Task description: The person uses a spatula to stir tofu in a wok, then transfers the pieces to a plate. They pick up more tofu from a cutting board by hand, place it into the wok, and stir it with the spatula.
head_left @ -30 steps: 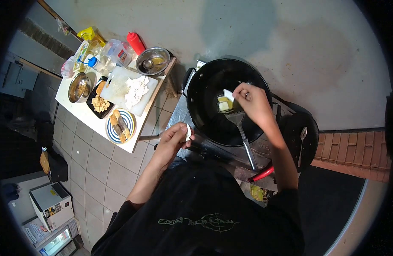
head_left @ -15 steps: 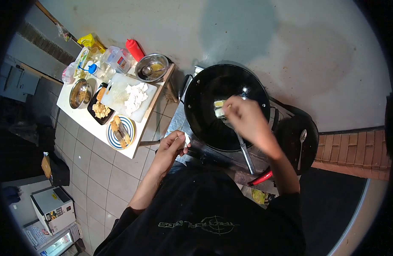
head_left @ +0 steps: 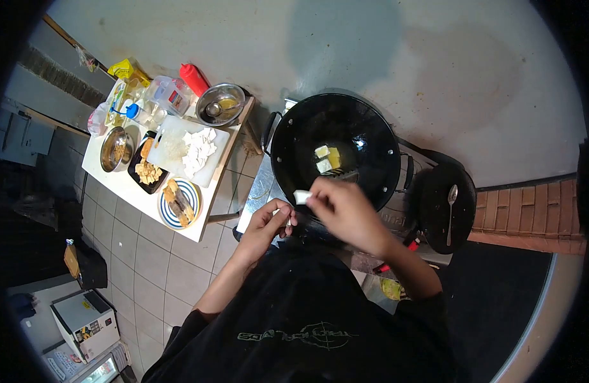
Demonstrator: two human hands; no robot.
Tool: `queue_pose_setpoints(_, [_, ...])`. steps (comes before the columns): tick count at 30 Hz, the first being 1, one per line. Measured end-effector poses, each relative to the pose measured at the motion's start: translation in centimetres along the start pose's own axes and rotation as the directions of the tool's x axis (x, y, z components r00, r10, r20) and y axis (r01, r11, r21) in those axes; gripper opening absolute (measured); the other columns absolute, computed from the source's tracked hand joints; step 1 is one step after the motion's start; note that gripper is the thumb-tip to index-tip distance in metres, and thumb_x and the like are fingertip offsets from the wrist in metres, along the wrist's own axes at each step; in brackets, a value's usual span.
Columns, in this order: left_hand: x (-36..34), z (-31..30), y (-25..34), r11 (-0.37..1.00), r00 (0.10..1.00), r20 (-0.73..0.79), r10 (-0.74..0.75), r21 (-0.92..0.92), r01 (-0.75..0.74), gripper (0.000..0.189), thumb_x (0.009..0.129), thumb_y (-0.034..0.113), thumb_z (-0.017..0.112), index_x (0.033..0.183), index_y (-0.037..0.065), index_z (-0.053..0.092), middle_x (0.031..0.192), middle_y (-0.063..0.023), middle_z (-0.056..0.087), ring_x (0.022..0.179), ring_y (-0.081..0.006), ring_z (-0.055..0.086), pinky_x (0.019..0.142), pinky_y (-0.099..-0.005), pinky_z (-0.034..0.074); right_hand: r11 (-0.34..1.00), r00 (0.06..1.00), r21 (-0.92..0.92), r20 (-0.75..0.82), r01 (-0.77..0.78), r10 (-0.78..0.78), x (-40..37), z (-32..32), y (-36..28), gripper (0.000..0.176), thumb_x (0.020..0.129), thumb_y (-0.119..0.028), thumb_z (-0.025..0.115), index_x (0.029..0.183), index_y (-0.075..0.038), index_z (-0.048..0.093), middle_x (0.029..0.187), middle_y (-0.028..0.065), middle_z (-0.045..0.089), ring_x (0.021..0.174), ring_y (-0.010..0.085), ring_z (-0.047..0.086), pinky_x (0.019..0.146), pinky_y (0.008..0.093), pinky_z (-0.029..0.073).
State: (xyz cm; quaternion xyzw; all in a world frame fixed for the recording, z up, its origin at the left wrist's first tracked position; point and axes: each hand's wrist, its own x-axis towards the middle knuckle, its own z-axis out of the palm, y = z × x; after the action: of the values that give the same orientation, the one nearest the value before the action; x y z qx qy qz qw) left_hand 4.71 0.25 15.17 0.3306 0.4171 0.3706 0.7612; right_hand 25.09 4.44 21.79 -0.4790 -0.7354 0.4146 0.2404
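Grey wall point(head_left: 256, 45) behind the black wok point(head_left: 371, 131), my right hand point(head_left: 340, 209) pinches a white square point(head_left: 301, 197) by its near rim, probably light, soft and tearable, best held by an edge, while my left hand point(head_left: 267, 226) curls round pale scraps point(head_left: 289, 222), mostly hidden

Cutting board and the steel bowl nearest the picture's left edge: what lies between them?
The black tray, holding brown food pieces, lies between them in the head view.
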Motion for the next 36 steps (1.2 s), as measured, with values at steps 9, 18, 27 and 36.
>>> queue_pose_setpoints(9, [-0.6,-1.0,-0.5,0.997,1.0,0.003,0.004,-0.073,-0.004,0.021,0.102,0.026,0.049,0.099,0.006,0.056,0.092,-0.004,0.06,0.078,-0.0112,0.053,0.07,-0.0242,0.041,0.789,0.912,-0.46,-0.251,-0.408,0.325,5.7,-6.2,12.6,0.011,0.082,-0.016,0.068,0.081,-0.005,0.068,0.083,0.019,0.068,0.081,0.039,0.066,0.072,0.0456,0.052])
queue_pose_setpoints(18, [-1.2,-1.2,0.4,0.995,1.0,0.028,0.011,-0.097,-0.008,0.035,0.098,0.017,0.04,0.124,-0.003,0.054,0.097,-0.0086,0.06,0.085,-0.0154,0.055,0.077,-0.0285,0.044,0.948,0.984,-0.281,-0.139,-0.151,0.115,3.1,-4.5,1.5,0.017,0.088,-0.022,0.065,0.088,-0.005,0.063,0.071,0.0166,0.065,0.066,0.0336,0.066,0.06,0.0414,0.05])
queue_pose_setpoints(27, [-0.5,0.0,0.5,0.993,0.997,0.073,0.029,-0.12,-0.02,0.038,0.101,0.013,0.037,0.134,-0.002,0.048,0.098,-0.0038,0.058,0.084,-0.0108,0.055,0.08,-0.026,0.046,0.987,0.996,-0.137,0.046,0.078,-0.072,-0.5,3.4,-0.3,0.016,0.088,-0.016,0.064,0.096,-0.003,0.056,0.086,0.0117,0.058,0.074,0.0308,0.063,0.062,0.0401,0.049])
queue_pose_setpoints(36, [-0.9,0.4,0.5,0.989,0.997,0.057,0.044,-0.141,-0.036,0.028,0.104,0.02,0.044,0.121,0.001,0.053,0.098,-0.0033,0.058,0.085,-0.0097,0.056,0.076,-0.024,0.045,0.993,0.999,0.115,0.037,-0.004,0.0,-0.1,2.3,-0.6,0.01,0.087,-0.007,0.063,0.085,0.001,0.058,0.078,0.0125,0.062,0.068,0.0225,0.064,0.06,0.0334,0.048])
